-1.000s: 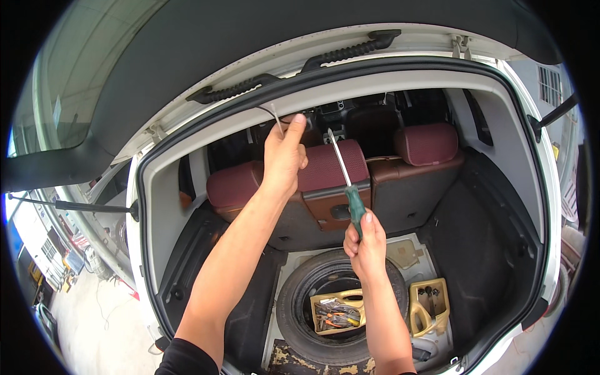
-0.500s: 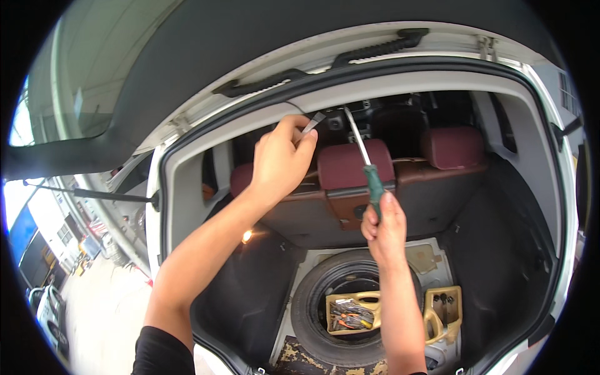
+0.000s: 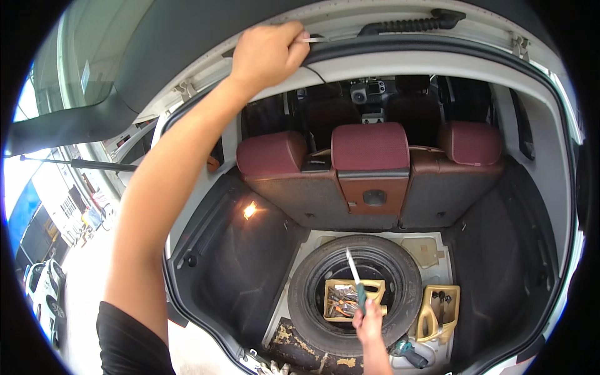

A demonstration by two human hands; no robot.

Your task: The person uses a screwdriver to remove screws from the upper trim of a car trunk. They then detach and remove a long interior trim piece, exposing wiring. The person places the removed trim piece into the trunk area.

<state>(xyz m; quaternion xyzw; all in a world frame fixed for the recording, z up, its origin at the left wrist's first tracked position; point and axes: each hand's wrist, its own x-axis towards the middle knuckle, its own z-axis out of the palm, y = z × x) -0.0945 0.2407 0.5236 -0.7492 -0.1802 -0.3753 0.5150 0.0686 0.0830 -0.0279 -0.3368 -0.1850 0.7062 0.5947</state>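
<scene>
My left hand (image 3: pixel 269 53) is raised to the upper edge of the car's rear opening, its fingers closed on a small flat grey piece (image 3: pixel 315 40). What kind of piece it is I cannot make out. A thin black cable (image 3: pixel 317 74) hangs just below this hand, across the light headliner edge. Low in the boot, my right hand (image 3: pixel 369 322) grips a screwdriver (image 3: pixel 361 296) by its green handle, the metal shaft pointing up and away. The screwdriver is over a yellow tool tray (image 3: pixel 328 303) of assorted tools, set inside the spare wheel (image 3: pixel 306 269).
A second yellow tray (image 3: pixel 454 309) and a teal power tool (image 3: pixel 409 354) lie right of the wheel. Dark red rear seats (image 3: pixel 370 147) stand beyond. A lit lamp (image 3: pixel 250 210) glows on the left side trim. The raised tailgate (image 3: pixel 187 44) hangs overhead.
My left hand has moved up to the opening's upper edge with the flat piece. My right hand has lowered the screwdriver from the headliner edge to above the tool tray.
</scene>
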